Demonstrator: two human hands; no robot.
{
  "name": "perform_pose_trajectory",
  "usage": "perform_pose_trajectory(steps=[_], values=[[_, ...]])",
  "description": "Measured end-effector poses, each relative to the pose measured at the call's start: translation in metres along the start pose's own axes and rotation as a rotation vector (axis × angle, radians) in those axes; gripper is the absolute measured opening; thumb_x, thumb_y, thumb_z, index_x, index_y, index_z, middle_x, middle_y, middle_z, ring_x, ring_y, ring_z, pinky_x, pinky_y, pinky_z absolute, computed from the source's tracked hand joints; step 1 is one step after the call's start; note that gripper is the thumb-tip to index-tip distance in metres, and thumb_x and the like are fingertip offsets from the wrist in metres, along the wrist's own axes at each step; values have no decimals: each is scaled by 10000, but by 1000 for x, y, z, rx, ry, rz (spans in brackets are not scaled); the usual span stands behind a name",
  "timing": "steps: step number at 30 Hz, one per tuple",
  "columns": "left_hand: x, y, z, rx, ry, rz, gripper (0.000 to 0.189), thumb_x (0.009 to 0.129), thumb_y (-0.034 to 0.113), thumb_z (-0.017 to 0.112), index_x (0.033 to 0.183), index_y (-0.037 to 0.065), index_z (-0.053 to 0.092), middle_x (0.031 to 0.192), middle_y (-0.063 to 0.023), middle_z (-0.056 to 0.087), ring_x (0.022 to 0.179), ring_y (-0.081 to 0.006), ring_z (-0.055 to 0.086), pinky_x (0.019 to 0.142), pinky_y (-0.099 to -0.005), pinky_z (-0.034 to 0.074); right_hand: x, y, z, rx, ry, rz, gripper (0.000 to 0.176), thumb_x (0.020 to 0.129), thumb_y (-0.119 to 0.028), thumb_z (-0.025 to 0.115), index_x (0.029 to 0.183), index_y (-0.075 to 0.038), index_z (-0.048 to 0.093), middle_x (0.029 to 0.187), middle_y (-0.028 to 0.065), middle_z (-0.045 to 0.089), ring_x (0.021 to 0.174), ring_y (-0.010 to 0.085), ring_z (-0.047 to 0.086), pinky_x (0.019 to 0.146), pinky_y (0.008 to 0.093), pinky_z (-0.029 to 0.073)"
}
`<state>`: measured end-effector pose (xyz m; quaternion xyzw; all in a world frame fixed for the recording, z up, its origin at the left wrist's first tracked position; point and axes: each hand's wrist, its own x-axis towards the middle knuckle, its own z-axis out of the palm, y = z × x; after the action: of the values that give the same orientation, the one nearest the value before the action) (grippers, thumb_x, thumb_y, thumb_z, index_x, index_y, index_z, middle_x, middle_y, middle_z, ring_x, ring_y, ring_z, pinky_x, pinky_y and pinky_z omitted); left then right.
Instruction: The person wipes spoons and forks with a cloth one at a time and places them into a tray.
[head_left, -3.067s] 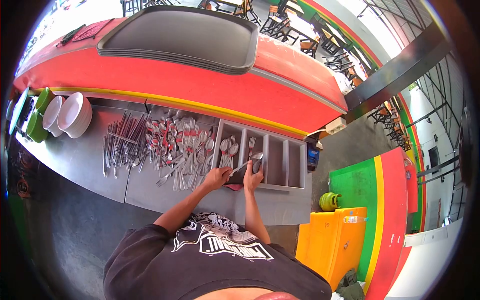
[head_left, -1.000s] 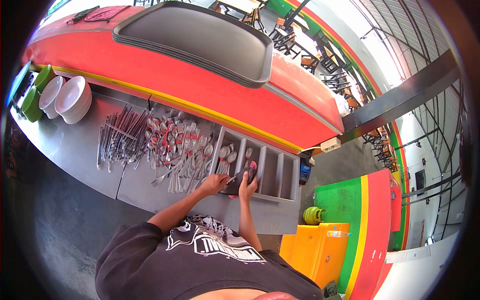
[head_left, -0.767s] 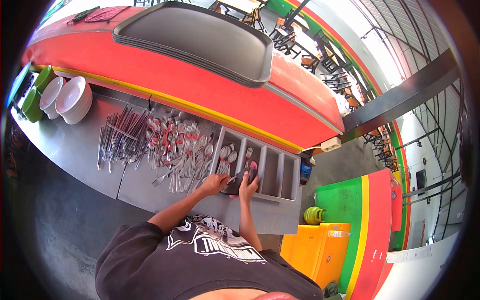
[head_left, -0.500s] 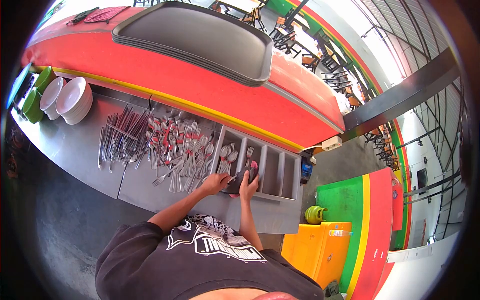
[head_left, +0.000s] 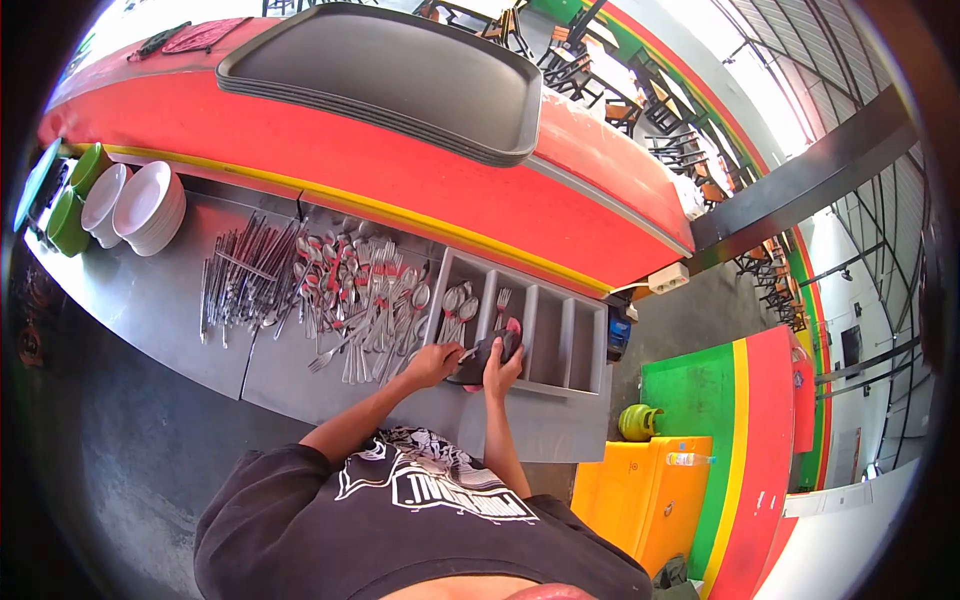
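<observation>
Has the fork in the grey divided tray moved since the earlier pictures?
No, not visibly. Judged against the divider beside it in the grey tray, the fork keeps its place in the second compartment from the left, tines toward the red counter.

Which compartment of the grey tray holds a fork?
The second compartment from the left: only there does a fork show. The leftmost shows spoons; the third and fourth show no cutlery.

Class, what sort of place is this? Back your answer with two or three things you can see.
Probably a casual restaurant or canteen: stacked trays lie on a red counter, many spoons and forks lie beside a divided cutlery box, and tables and chairs stand beyond.
</observation>
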<state>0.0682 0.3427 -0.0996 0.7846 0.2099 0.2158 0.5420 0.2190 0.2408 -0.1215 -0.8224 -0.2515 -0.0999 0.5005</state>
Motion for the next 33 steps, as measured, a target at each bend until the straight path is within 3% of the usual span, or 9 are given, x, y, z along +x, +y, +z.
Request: perform_pose_trajectory(steps=[6, 9, 16, 27, 30, 33], values=[[1, -2, 1, -24, -19, -16, 209, 950, 209, 515, 1005, 40, 625, 686, -141, 648, 660, -318, 666, 625, -415, 505, 0, -15, -8, 56, -26, 48, 569, 893, -385, 647, 1178, 92, 527, 1007, 298, 635, 938, 436, 629, 813, 461, 481], [1, -2, 1, -21, -15, -2, 210, 953, 216, 516, 1002, 42, 625, 685, -139, 648, 657, -316, 665, 627, -417, 505, -1, -5, -5, 6, -47, 98, 701, 893, -408, 642, 1235, 182, 480, 1134, 365, 590, 1086, 477, 579, 929, 459, 450], [1, -1, 2, -6, 0, -14, 205, 954, 218, 502, 956, 48, 617, 644, -119, 638, 630, -324, 653, 615, -422, 500, 1, -17, -11, 53, -101, 125, 692, 895, -395, 647, 1239, 183, 478, 1135, 365, 591, 1088, 476, 579, 935, 451, 451], [1, 3, -1, 4, -18, -53, 205, 947, 210, 520, 988, 41, 627, 699, -158, 651, 679, -345, 666, 643, -429, 509, 0, -4, -6, 50, -101, 153, 730, 888, -419, 649, 1245, 193, 473, 1195, 376, 559, 1150, 475, 546, 992, 458, 423], [2, 5, -1, -16, -26, -70, 208, 948, 208, 517, 992, 36, 625, 704, -161, 653, 685, -346, 667, 643, -430, 511, -1, 2, 1, 25, 9, 12, 498, 904, -353, 649, 1115, 86, 542, 975, 254, 635, 888, 394, 625, 794, 427, 483], [3, 3, -1, -4, -30, -64, 211, 952, 210, 514, 988, 33, 621, 700, -159, 649, 677, -340, 665, 638, -424, 509, -1, 3, 2, 23, 34, -4, 496, 901, -348, 652, 1113, 86, 540, 966, 252, 638, 893, 393, 628, 799, 428, 484]])
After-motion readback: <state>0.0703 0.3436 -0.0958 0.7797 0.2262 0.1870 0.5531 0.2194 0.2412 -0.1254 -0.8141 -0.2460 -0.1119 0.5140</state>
